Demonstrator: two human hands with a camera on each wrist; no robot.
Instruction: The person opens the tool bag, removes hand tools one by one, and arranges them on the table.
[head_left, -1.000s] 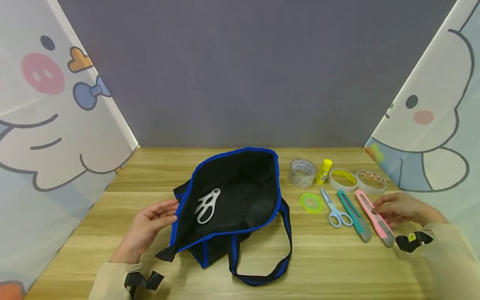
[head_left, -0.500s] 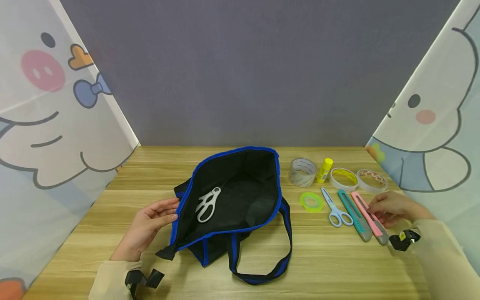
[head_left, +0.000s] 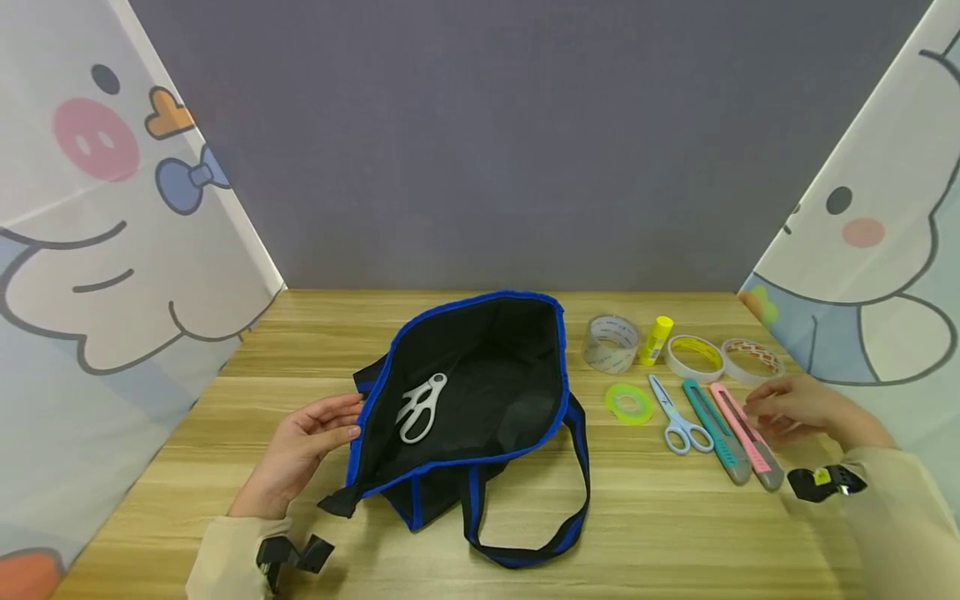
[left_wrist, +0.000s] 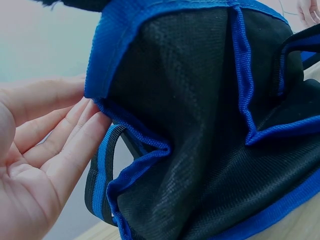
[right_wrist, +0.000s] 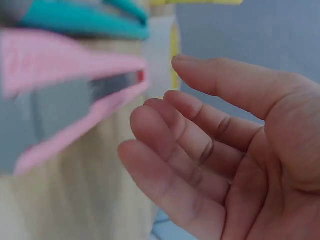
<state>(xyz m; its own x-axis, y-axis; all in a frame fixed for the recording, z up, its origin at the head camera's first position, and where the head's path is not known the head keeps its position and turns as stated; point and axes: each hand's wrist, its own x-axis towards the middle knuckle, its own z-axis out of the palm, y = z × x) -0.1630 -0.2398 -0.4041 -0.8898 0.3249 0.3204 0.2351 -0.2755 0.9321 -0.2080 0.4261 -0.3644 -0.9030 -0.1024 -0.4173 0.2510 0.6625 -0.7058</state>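
A black bag [head_left: 525, 383] with blue trim lies with its mouth facing the head camera. Inside it are white-handled scissors [head_left: 423, 408]. My left hand [head_left: 303, 446] pinches the bag's left rim, with the thumb at the opening side and the fingers against the outside. On the right, a pink utility knife [head_left: 750, 437] lies slanted beside a teal utility knife [head_left: 716, 429]. My right hand [head_left: 806, 408] is just right of the pink knife, fingers loosely bent; in the right wrist view nothing is between them.
Light blue scissors [head_left: 678, 421] and a green tape roll [head_left: 628, 404] lie left of the knives. Behind stand a clear tape roll [head_left: 611, 343], a yellow glue stick [head_left: 657, 340] and two tape rings [head_left: 693, 360]. The bag's strap [head_left: 581, 500] loops toward the front.
The pink knife has moved left, closer to the teal one, under my right hand. That hand has let go and drawn back slightly to the right. My left hand stays on the rim.
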